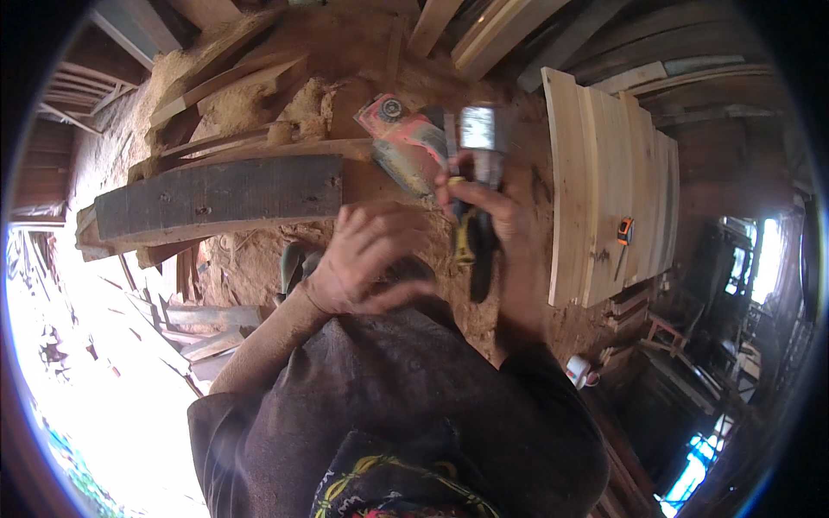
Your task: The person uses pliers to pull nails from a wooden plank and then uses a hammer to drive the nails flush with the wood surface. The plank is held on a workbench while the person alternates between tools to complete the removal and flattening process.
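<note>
Head view, hammer (477, 186), power planer (413, 142), stacked boards (609, 186)

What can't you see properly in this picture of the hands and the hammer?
Head view only:
- Under the left hand: its curled fingers cover whatever it touches.
- Hammer: the right hand wraps the middle of its handle.
- Orange power tool: partly behind the hammer head.
- Tape measure on the pale boards: too small for detail.
- Right side of the room: dark and bent by the lens.
</note>
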`<state>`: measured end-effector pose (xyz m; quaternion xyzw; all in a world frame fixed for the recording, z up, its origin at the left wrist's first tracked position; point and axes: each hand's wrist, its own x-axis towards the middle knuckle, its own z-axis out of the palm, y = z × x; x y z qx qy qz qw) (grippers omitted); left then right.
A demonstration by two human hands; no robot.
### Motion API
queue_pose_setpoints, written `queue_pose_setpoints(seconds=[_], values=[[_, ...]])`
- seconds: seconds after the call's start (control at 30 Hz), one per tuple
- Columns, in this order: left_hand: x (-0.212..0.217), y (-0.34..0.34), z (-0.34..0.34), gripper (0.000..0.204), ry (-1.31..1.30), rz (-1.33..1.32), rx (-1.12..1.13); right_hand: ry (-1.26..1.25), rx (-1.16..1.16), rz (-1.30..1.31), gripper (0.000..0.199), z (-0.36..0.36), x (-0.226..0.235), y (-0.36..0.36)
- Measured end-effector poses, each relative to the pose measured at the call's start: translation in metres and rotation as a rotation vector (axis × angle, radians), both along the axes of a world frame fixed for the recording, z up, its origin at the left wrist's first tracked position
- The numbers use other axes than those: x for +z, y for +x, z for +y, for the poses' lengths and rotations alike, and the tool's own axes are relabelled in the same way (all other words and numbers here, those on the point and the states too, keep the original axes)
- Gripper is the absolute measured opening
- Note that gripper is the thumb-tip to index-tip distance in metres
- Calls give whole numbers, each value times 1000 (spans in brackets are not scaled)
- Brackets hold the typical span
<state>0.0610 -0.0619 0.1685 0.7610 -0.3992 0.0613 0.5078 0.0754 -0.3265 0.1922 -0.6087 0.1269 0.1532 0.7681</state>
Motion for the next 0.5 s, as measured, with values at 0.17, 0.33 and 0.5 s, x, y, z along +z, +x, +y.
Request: queue_pose_setpoints(seconds=[0.17,0.33,0.5], values=[[-33,5,11,35,-112,256,230,-723,-50,23,37,-120,-28,-8],[-58,-12,32,23,-95,505,371,-1492,327,233,72,-177,-78,0],[-79,-27,40,21,-101,662,565,-1551,257,148,74,-238,-156,-37]])
